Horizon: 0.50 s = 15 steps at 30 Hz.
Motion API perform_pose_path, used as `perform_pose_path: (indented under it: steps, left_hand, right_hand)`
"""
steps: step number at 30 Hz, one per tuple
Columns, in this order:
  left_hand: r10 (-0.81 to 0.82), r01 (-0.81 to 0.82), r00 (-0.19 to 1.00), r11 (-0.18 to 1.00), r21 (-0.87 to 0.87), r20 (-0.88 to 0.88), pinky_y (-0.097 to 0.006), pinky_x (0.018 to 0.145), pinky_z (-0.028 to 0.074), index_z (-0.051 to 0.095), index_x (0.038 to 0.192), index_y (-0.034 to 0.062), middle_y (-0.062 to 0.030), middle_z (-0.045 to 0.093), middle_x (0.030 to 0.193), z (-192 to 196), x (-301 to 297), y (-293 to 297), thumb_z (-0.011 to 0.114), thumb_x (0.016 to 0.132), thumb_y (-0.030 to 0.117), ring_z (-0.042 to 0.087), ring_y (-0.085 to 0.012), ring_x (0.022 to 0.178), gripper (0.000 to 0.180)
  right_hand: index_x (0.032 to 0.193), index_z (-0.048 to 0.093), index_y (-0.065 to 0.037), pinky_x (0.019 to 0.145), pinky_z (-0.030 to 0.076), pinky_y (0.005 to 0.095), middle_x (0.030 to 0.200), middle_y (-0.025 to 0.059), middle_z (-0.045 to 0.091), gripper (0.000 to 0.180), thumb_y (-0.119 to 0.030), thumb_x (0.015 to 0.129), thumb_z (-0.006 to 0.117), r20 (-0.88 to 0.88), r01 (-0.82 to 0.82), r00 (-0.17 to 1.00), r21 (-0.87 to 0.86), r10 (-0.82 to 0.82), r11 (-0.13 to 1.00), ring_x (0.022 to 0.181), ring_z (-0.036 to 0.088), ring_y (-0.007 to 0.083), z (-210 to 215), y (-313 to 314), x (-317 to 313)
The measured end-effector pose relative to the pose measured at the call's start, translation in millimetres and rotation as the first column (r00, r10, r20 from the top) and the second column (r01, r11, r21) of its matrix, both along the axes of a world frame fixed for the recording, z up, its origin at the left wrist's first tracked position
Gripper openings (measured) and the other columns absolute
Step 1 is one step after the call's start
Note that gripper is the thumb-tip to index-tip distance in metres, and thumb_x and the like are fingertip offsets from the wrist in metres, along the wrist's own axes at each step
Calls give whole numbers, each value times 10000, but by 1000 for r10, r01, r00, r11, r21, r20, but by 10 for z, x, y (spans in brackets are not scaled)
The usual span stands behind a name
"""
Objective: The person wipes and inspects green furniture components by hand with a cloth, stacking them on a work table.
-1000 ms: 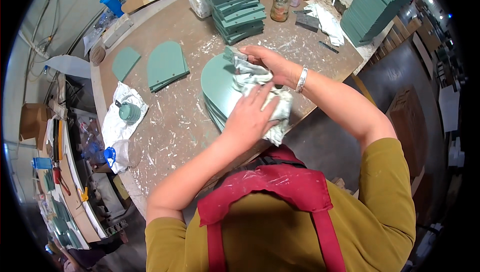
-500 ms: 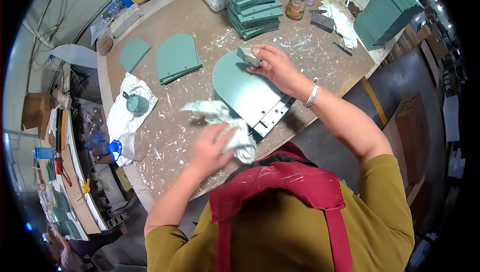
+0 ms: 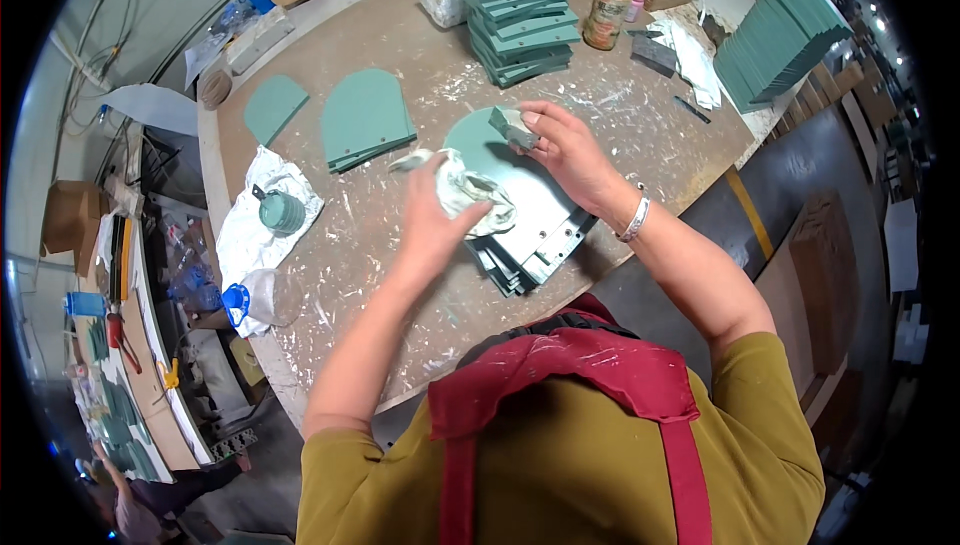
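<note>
My left hand (image 3: 432, 213) grips a crumpled white rag (image 3: 462, 188) and presses it onto the left side of a green round-topped panel (image 3: 530, 190). That panel tops a small, uneven pile near the table's front edge, with small holes along its straight end. Just above its far right part, my right hand (image 3: 568, 153) pinches a small grey-green block (image 3: 513, 129) between thumb and fingers. Farther left on the table lie more green panels (image 3: 366, 117) of the same shape, a few overlapping, and a single smaller green piece (image 3: 275, 108).
A tall stack of green panels (image 3: 520, 20) stands at the back, beside a glass bottle (image 3: 608, 7). Another stack (image 3: 780, 40) is at the far right. On the left, a green-coated container (image 3: 282, 211) rests on a white cloth (image 3: 240, 230), near a blue-capped clear plastic bottle (image 3: 270, 297).
My left hand has carried the rag from the panel's near left edge up and over onto its surface. My right hand still holds the block, in nearly the same place.
</note>
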<state>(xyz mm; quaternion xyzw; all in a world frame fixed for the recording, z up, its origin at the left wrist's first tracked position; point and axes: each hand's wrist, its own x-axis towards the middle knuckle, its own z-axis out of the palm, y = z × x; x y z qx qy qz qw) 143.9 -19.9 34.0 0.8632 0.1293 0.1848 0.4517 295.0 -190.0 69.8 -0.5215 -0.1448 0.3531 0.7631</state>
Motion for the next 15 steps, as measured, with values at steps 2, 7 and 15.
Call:
perform_pose_path:
  steps: [2, 7, 15]
  left_hand:
    - [48, -23, 997, 941, -339, 65, -378, 983, 462, 502, 1342, -13, -190, 614, 1202, -201, 67, 12, 740, 869, 223, 604, -288, 1119, 580]
    - [134, -95, 989, 885, -455, 55, -311, 844, 514, 545, 1298, -15, -106, 699, 1013, -262, 119, 184, 645, 950, 170, 651, -174, 926, 407]
    - [62, -77, 997, 752, -655, -45, -315, 817, 531, 512, 1331, 10, -110, 689, 1056, 104, 71, 385, 653, 956, 230, 662, -180, 940, 458]
  right_hand:
    - [1273, 533, -25, 1003, 466, 310, 1169, 69, 632, 346, -237, 1004, 581, 30, -4, 1000, -9, 4, 1000, 1086, 600, 156, 11, 2, 40]
    - [1273, 532, -9, 976, 462, 309, 1164, 76, 625, 344, -207, 995, 573, 0, 53, 999, 56, -53, 997, 1077, 597, 167, 109, 6, -120]
    - [1246, 584, -14, 867, 433, 235, 1032, 7, 545, 323, -136, 954, 646, 258, -117, 959, 0, 113, 993, 961, 509, 89, -21, -115, -643]
